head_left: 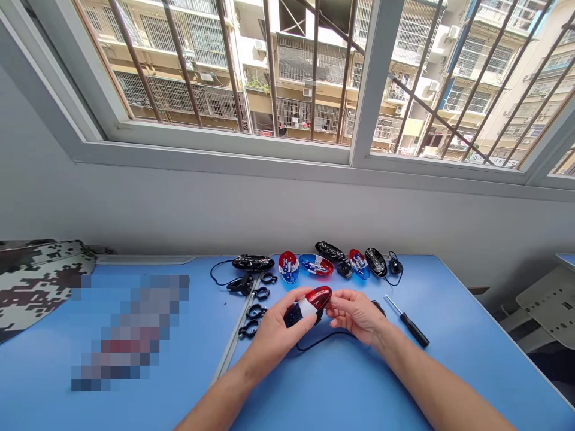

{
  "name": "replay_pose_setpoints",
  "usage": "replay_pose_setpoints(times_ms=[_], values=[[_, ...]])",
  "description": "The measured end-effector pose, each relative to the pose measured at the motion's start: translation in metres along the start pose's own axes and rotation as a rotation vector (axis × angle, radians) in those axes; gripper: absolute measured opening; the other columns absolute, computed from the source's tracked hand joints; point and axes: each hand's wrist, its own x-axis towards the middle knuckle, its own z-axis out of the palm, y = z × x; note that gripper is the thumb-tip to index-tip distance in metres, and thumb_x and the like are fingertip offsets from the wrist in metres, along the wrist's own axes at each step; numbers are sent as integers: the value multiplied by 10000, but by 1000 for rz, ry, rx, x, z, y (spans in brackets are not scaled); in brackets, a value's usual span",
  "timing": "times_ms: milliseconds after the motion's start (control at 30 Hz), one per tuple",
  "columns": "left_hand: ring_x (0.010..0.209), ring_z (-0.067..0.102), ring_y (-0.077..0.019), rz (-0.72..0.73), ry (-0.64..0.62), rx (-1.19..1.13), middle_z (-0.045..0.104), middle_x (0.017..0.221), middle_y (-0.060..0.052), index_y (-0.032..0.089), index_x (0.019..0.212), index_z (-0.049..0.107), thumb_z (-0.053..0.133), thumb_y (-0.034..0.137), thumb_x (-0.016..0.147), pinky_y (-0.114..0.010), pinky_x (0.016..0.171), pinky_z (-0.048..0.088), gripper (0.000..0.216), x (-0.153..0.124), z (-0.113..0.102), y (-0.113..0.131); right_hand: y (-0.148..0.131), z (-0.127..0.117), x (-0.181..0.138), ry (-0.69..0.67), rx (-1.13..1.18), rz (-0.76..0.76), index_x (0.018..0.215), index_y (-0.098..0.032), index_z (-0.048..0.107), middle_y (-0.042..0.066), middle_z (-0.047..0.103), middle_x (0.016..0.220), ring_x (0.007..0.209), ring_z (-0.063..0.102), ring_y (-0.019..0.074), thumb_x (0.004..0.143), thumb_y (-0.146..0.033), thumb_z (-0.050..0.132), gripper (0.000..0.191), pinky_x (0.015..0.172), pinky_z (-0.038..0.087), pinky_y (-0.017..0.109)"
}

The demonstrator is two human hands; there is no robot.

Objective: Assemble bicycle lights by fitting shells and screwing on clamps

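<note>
My left hand [287, 326] is wrapped round an oval light unit [309, 307] with a red end, a white middle band and a dark far side. It is tilted above the blue table, red end up to the right. The fingers of my right hand [354, 314] are pinched together against its right side; whatever is between the fingertips is hidden. A black cable [326, 340] curves beneath both hands. Part of a small black piece [378, 307] shows behind my right hand. A screwdriver [414, 329] with a black handle lies to the right of that hand.
Along the table's [458, 359] back edge lie red-and-blue oval covers [317, 264], black oval bases [253, 263] and a corded black switch [395, 263]. Several black ring clamps [256, 311] line the seam at left. Camouflage cloth [36, 281] lies far left, near a blurred patch. A barred window stands behind.
</note>
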Motion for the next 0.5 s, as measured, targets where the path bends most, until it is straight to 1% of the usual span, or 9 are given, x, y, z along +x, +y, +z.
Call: replay_pose_setpoints(times_ms=[133, 233, 300, 367, 433, 500], values=[[942, 634, -242, -15, 12, 20, 704, 1055, -26, 226, 1091, 636, 597, 304, 762, -326, 832, 490, 341, 1, 1, -1, 0, 1, 0, 13, -8, -16, 702, -126, 639, 6, 650, 635, 588, 593, 102, 517, -348, 904, 392, 529, 501, 218], [995, 619, -263, -52, 23, 13, 688, 1087, -41, 219, 1108, 631, 606, 325, 740, -337, 841, 491, 384, 2, 1, -5, -1, 2, -1, 19, -11, -17, 700, -126, 637, 16, 657, 644, 594, 606, 110, 531, -341, 897, 378, 527, 503, 220], [981, 618, -270, -129, 13, -49, 674, 1077, -62, 196, 1173, 597, 615, 347, 727, -331, 769, 518, 471, 2, 1, -5, -3, 2, -2, 26, -8, -18, 743, -128, 651, 37, 685, 716, 626, 631, 122, 561, -347, 881, 366, 537, 512, 225], [904, 623, -258, -214, -37, -134, 671, 997, -68, 171, 1214, 571, 615, 365, 733, -311, 668, 531, 521, 1, 0, -3, -5, 3, -4, 24, -15, -23, 826, -132, 673, 64, 709, 821, 684, 659, 140, 596, -354, 862, 371, 567, 529, 239], [820, 612, -233, -246, -94, -195, 663, 895, -48, 164, 1189, 590, 609, 370, 748, -296, 619, 525, 487, 0, 0, 2, -6, 5, -7, 6, -57, -42, 918, -145, 686, 79, 713, 923, 752, 673, 161, 622, -367, 844, 402, 606, 545, 258], [796, 601, -222, -240, -129, -209, 660, 870, -36, 171, 1133, 621, 619, 358, 737, -290, 614, 520, 438, -1, 0, 5, -7, 8, -10, -17, -133, -73, 975, -162, 688, 78, 709, 973, 820, 670, 183, 635, -389, 830, 432, 632, 549, 272]])
